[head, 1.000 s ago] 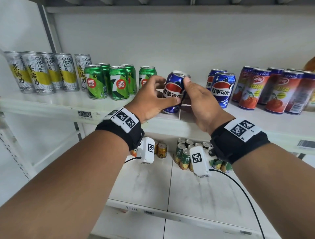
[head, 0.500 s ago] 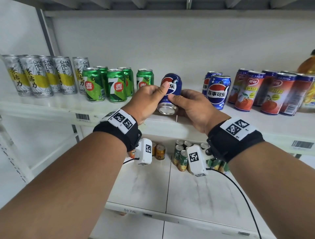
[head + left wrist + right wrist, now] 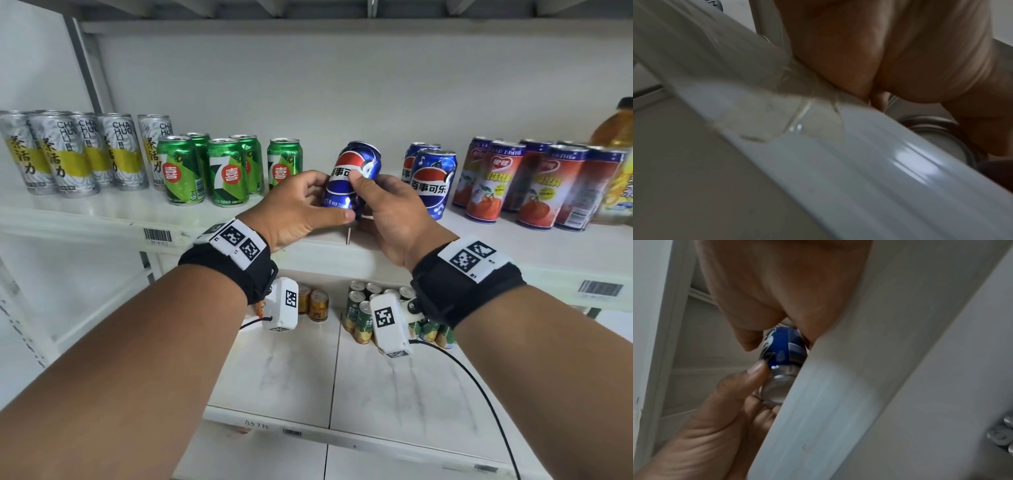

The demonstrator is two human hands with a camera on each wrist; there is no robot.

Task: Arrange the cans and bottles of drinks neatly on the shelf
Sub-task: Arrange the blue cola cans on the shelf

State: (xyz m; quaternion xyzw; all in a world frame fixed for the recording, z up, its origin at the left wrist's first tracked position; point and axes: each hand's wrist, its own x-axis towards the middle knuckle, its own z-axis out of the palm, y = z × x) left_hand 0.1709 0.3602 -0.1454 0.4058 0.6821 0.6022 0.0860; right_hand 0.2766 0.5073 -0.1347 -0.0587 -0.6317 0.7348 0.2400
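Here we have the blue cola can [image 3: 354, 178] in both hands above the front of the shelf [image 3: 102, 219], in the gap between the green cans [image 3: 226, 171] and two upright blue cans [image 3: 432, 181]. Its long axis leans, top tipped up and to the right, base down toward us and off the shelf board. From the right wrist view we see that base [image 3: 777, 386] as bare silvery metal, round and domed, below the glossy blue wall.

Our left hand [image 3: 294, 209] curls round the can's left side, thumb stretched across its lower front. Our right hand [image 3: 394, 212] wraps the right side, thumb pressed on the logo. The left wrist view shows only palm and the smooth white shelf edge [image 3: 859, 162], blurred.

Left of the green cans stand tall silver cans with yellow bands [image 3: 68, 154]. Right of the blue pair stand red-and-blue fruit-drink cans [image 3: 544, 185], all upright cylinders, and an amber bottle [image 3: 620, 164] at the frame's edge. On the lower shelf [image 3: 274, 383], a scuffed white board, sit small gold cans [image 3: 313, 303] and a cluster of green-labelled ones [image 3: 359, 315].
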